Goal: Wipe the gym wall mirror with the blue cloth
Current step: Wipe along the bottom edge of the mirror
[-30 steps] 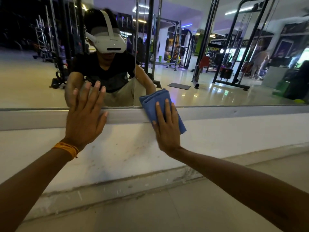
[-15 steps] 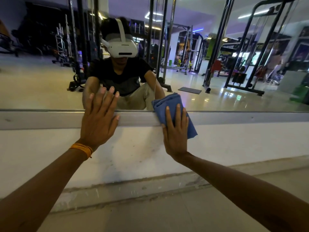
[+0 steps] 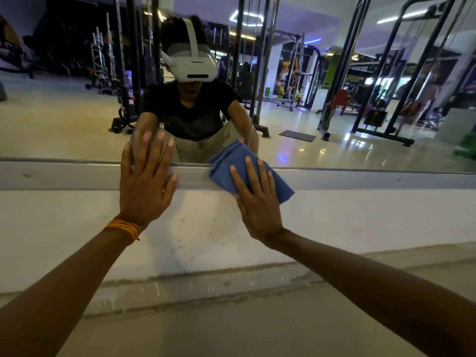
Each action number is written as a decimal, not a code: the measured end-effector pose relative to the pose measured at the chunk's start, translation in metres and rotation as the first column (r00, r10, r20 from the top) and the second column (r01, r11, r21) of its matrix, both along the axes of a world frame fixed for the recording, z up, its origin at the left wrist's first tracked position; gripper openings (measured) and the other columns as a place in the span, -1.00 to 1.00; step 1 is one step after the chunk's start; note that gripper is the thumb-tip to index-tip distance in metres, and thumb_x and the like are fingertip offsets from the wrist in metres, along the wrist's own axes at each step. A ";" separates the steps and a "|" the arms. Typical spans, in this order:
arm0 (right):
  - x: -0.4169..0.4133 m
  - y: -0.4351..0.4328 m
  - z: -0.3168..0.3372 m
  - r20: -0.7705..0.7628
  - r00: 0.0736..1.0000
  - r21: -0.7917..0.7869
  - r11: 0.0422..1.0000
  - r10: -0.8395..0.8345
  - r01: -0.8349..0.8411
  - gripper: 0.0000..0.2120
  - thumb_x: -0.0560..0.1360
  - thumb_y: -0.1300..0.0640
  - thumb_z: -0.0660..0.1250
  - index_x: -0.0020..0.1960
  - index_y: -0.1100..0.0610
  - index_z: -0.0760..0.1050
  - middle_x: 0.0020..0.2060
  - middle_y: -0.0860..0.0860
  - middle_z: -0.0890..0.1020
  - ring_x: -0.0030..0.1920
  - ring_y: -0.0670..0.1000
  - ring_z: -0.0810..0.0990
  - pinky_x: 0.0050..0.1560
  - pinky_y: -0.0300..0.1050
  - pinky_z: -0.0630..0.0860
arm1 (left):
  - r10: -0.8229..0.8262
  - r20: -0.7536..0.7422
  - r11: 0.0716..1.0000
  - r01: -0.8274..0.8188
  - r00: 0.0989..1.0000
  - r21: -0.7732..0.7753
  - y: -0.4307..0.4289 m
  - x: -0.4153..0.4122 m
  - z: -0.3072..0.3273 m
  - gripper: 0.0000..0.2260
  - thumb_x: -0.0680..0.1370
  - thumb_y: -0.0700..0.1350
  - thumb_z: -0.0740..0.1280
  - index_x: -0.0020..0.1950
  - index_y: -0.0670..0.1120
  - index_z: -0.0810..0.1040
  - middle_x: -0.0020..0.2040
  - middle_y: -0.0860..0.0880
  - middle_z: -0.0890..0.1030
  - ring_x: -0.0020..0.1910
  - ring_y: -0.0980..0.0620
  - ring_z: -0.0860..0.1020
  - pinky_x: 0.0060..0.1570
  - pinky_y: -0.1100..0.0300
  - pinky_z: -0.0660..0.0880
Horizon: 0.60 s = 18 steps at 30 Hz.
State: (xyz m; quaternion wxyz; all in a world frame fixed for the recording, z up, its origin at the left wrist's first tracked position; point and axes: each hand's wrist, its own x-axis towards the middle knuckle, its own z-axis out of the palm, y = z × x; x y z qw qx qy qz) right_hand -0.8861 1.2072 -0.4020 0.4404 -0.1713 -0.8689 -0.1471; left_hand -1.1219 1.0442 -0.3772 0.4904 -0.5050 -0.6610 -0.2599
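The wall mirror (image 3: 334, 140) fills the upper half of the view, above a grey frame strip (image 3: 64, 175). A folded blue cloth (image 3: 231, 168) lies flat over the mirror's bottom edge and the strip. My right hand (image 3: 257, 202) presses on the cloth with straight, spread fingers. My left hand (image 3: 146, 184) lies flat on the frame strip, its fingertips reaching onto the glass, a little left of the cloth. An orange thread band circles the left wrist.
Below the strip runs a white wall ledge (image 3: 360, 220), then a low step (image 3: 206, 287) and the tiled floor (image 3: 231, 331). The glass reflects a crouching person with a white headset, gym racks and a shiny floor.
Both hands and the cloth sit slightly farther right and higher in the view. The cloth's top now overlaps more of the glass. The view has tilted up a little.
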 end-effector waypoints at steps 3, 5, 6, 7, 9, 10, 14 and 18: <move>0.045 0.044 0.001 -0.018 0.998 0.008 0.999 -0.053 0.053 -0.43 0.70 0.10 0.21 0.66 0.06 0.10 0.66 0.16 0.02 0.65 0.24 -0.07 0.56 0.42 0.05 | -0.008 -0.017 0.999 0.007 1.000 -0.046 -0.007 -0.004 0.002 -0.40 0.71 0.07 0.11 0.68 -0.16 0.07 0.69 -0.17 0.03 0.66 -0.22 0.02 0.59 -0.29 -0.01; 0.079 0.071 0.000 -0.122 0.983 -0.080 0.988 -0.140 0.131 -0.42 0.70 0.06 0.18 0.66 0.09 0.09 0.66 0.16 0.01 0.66 0.21 -0.09 0.54 0.44 0.05 | -0.005 -0.034 0.997 0.002 0.999 -0.077 -0.010 -0.005 0.004 -0.40 0.71 0.05 0.11 0.68 -0.17 0.07 0.69 -0.18 0.03 0.66 -0.23 0.02 0.58 -0.31 0.01; 0.087 0.076 -0.003 -0.179 0.967 -0.150 0.976 -0.184 0.158 -0.41 0.70 0.03 0.16 0.66 0.11 0.07 0.66 0.17 0.00 0.66 0.20 -0.11 0.55 0.44 0.03 | 0.004 -0.038 0.996 -0.007 0.999 -0.084 -0.011 -0.004 0.005 -0.40 0.70 0.05 0.12 0.68 -0.17 0.06 0.69 -0.18 0.03 0.66 -0.24 0.01 0.58 -0.31 0.02; 0.085 0.074 -0.008 -0.226 0.951 -0.210 0.964 -0.210 0.163 -0.40 0.70 0.02 0.15 0.67 0.12 0.05 0.66 0.18 -0.01 0.66 0.20 -0.13 0.57 0.43 -0.01 | 0.022 -0.035 0.996 -0.025 0.999 -0.091 -0.013 -0.001 0.004 -0.40 0.71 0.04 0.12 0.68 -0.17 0.06 0.69 -0.18 0.02 0.66 -0.25 0.01 0.57 -0.32 0.02; 0.064 0.052 -0.013 -0.218 0.956 -0.207 0.966 -0.196 0.151 -0.38 0.69 0.00 0.16 0.67 0.10 0.03 0.66 0.19 -0.03 0.65 0.24 -0.14 0.60 0.35 -0.09 | 0.055 -0.032 0.994 -0.058 0.998 -0.091 -0.012 0.003 0.005 -0.40 0.71 0.04 0.12 0.68 -0.18 0.04 0.69 -0.19 -0.01 0.66 -0.26 -0.02 0.57 -0.34 0.02; 0.052 0.038 -0.013 -0.163 0.977 -0.146 0.983 -0.139 0.115 -0.39 0.70 -0.02 0.16 0.67 0.08 0.04 0.66 0.19 -0.03 0.65 0.25 -0.12 0.61 0.32 -0.10 | 0.073 -0.026 0.992 -0.075 0.997 -0.103 -0.011 0.007 0.005 -0.40 0.71 0.05 0.11 0.68 -0.18 0.03 0.69 -0.19 -0.02 0.66 -0.26 -0.03 0.56 -0.35 0.02; 0.003 0.001 -0.002 0.037 0.999 0.025 0.999 0.028 -0.028 -0.43 0.73 -0.13 0.03 0.68 0.00 0.01 0.66 0.13 0.02 0.65 0.24 -0.07 0.61 0.30 -0.05 | 0.078 -0.003 0.989 -0.077 0.997 -0.129 -0.016 0.018 0.007 -0.38 0.71 0.06 0.11 0.67 -0.21 0.04 0.68 -0.24 0.00 0.66 -0.28 -0.02 0.57 -0.35 0.01; 0.029 0.029 0.004 0.039 0.999 0.102 0.995 -0.003 -0.001 -0.44 0.73 -0.09 0.04 0.68 -0.01 0.01 0.66 0.11 0.05 0.65 0.23 -0.03 0.58 0.32 0.08 | 0.030 -0.037 0.975 -0.037 0.999 -0.218 -0.042 0.016 0.020 -0.38 0.68 0.02 0.12 0.68 -0.19 0.05 0.68 -0.19 0.03 0.67 -0.22 0.00 0.57 -0.30 0.06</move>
